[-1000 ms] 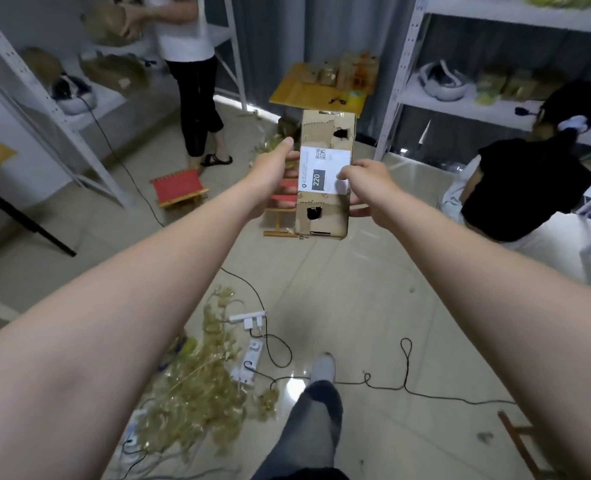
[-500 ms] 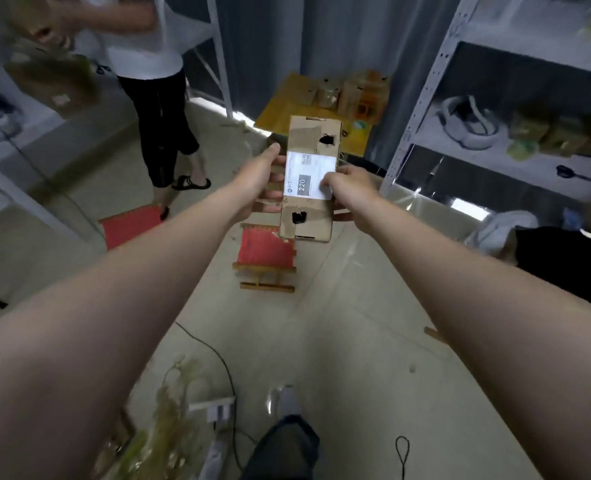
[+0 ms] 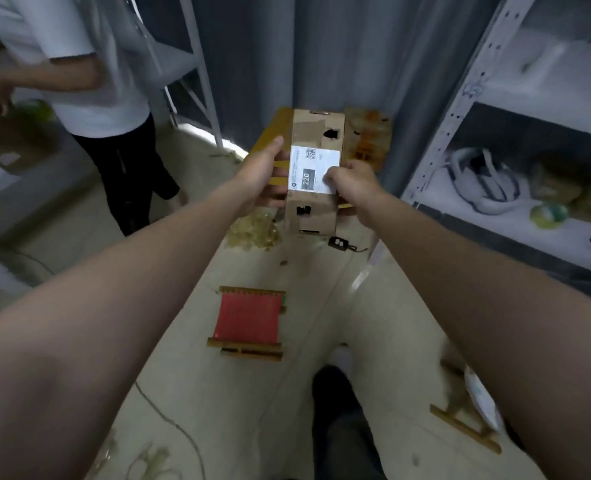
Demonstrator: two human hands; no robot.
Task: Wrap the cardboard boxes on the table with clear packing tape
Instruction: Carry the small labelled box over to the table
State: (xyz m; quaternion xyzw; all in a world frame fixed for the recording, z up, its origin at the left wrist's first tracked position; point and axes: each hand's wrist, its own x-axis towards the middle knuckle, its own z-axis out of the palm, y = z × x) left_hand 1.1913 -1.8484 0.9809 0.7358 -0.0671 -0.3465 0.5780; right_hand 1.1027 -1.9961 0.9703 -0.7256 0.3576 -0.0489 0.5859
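I hold a worn cardboard box (image 3: 313,133) out in front of me at arm's length, above the floor. It has two torn holes and a white label (image 3: 313,169) printed with "220" on its upper face. My left hand (image 3: 261,176) grips the box's left side, thumb along the top edge. My right hand (image 3: 351,183) grips its right side, thumb pressed on the label. Behind the box a yellow table (image 3: 273,133) holds several small boxes (image 3: 368,140), blurred. No packing tape shows.
A person in a white shirt (image 3: 79,64) stands at the left by a metal rack. Another rack (image 3: 460,109) with a headset stands at the right. A red folding stool (image 3: 249,322) sits on the floor ahead, my foot (image 3: 342,393) beside it, cables and crumpled tape around.
The view has swung right and forward toward the yellow table. The red stool now lies closer below me. Both hands keep the same grip on the box.
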